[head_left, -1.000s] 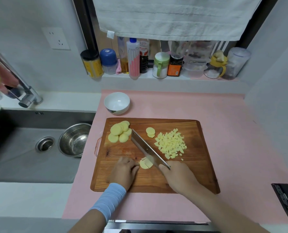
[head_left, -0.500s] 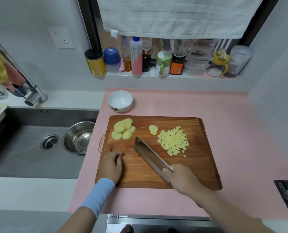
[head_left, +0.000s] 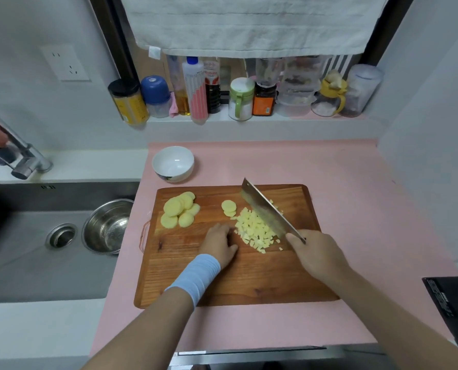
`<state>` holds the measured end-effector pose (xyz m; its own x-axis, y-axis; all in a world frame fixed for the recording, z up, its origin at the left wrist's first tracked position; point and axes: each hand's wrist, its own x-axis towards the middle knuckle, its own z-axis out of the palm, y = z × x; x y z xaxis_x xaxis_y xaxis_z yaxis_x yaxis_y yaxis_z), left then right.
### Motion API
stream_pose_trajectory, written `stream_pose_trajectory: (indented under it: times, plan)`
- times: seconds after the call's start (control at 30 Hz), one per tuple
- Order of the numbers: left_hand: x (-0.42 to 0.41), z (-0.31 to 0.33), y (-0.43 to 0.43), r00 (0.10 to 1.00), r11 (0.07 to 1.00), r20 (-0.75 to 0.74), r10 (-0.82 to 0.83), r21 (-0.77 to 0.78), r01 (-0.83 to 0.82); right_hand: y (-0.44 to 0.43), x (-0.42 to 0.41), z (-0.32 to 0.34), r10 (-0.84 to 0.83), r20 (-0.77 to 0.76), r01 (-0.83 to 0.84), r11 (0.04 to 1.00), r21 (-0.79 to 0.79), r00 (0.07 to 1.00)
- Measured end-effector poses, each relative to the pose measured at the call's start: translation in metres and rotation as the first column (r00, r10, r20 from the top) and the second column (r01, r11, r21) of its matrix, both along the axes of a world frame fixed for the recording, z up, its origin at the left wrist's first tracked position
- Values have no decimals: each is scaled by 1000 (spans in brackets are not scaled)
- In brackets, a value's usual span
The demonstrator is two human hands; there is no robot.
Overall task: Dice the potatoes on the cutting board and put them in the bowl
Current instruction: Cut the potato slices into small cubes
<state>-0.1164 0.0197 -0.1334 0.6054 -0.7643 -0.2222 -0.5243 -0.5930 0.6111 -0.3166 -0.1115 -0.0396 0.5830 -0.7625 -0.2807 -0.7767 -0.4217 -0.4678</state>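
My right hand grips knife, blade against dice | left hand loose, empty, touching dice opposite blade | slices beyond left hand uncut | bowl farther out, empty | I judge half done

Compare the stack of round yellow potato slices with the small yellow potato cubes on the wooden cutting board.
The round potato slices are broad flat discs; the potato cubes are tiny dice. The slices overlap at far left, untouched; the cubes lie heaped between the left hand and the steel cleaver held by the right hand. Both are pale yellow, on the wooden cutting board.
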Motion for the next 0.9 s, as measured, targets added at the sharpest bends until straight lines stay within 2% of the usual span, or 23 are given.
stream_pose_trajectory:
  times: [0.1, 0.23, 0.33, 0.43, 0.5, 0.6, 0.7, 0.83, 0.9]
  plan:
    - [-9, 3, -23, 997, 998, -46, 57, -36, -59, -11, -2, 2, -15, 33, 14, 1000, 23, 999]
    - [-12, 10, -44, 981, 996, -180, 71, -44, -80, -17, -7, -3, -3, 55, 0, 999, 42, 999]
    - [7, 21, -47, 989, 995, -115, 91, -36, -95, -18, -6, -6, 2, 54, -6, 997, 73, 999]
    - [38, 26, -47, 981, 973, 27, 194, -131, -189, -20, -1, -8, -13, 57, 8, 996, 94, 998]
    - [55, 19, -50, 985, 985, 129, 113, -147, -94, -20, 3, -9, -26, 58, 19, 993, 119, 998]
    - [68, 11, -58, 966, 982, 177, -187, 25, 186, -20, 8, -14, -41, 49, 33, 988, 148, 998]
    - [73, 6, -65, 931, 938, 161, -327, 171, 300, -21, 13, -18, -34, 31, 29, 988, 152, 999]
    - [77, 5, -61, 955, 972, 181, -234, 53, 228, -18, 19, -19, -25, 27, 20, 988, 153, 999]
    - [74, 7, -52, 985, 994, 139, -104, -19, 108, -15, 21, -19, -19, 26, 15, 988, 154, 999]
